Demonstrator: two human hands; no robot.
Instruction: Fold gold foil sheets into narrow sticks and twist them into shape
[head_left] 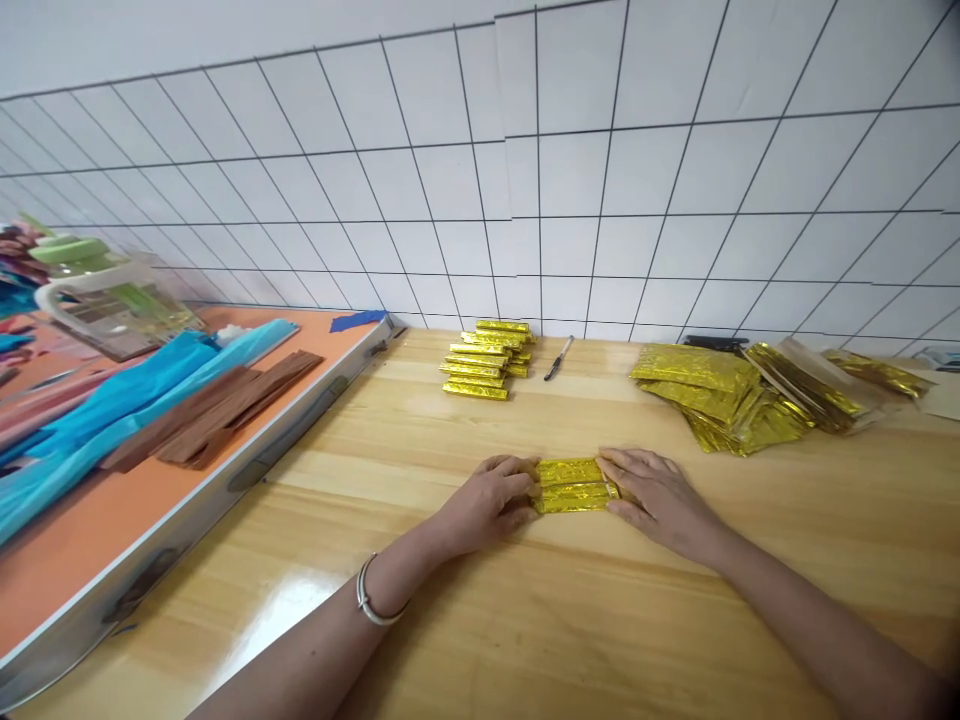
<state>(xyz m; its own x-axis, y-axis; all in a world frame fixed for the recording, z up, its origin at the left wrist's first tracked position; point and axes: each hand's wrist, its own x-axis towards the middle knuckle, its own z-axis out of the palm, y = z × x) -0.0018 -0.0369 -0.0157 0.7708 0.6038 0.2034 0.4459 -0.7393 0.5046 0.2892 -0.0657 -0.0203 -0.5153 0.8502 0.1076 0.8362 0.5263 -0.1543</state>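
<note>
Left hand (pixel 495 503) and right hand (pixel 664 503) press opposite ends of the flat gold foil piece (pixel 574 484); bare wood lies nearer.

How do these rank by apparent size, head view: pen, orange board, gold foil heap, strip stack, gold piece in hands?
Orange board
Gold foil heap
Strip stack and gold piece: too close to rank
Pen

A white wall (pixel 577 170) with dark grid lines rises behind the wooden table (pixel 360 620).
</note>
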